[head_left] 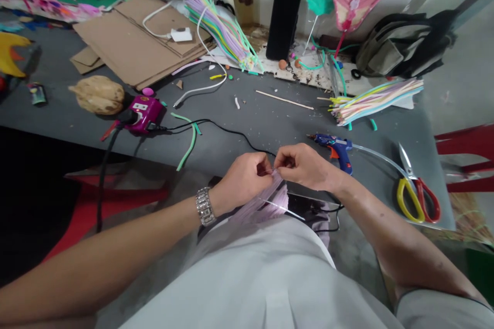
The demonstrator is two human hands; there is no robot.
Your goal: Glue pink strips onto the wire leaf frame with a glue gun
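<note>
A lilac piece (281, 199), which looks made of fuzzy pipe cleaners laid side by side, is held close to my body at the front edge of the table. My left hand (244, 179), with a metal watch on the wrist, is closed in a pinch on its upper tip. Right beside it my right hand (306, 168) pinches the same tip, and the fingertips of both hands nearly touch. A thin pale stick (283, 209) crosses the piece below my hands. The lower part of the piece is partly hidden by my left hand and shirt.
To the right lie a blue glue gun (334, 146) and scissors (417, 198). Bundles of pipe cleaners (224, 31), cardboard (142, 46), a phone (283, 24) and a bag (401, 46) are at the back. A purple power socket (144, 113) with black cords sits left.
</note>
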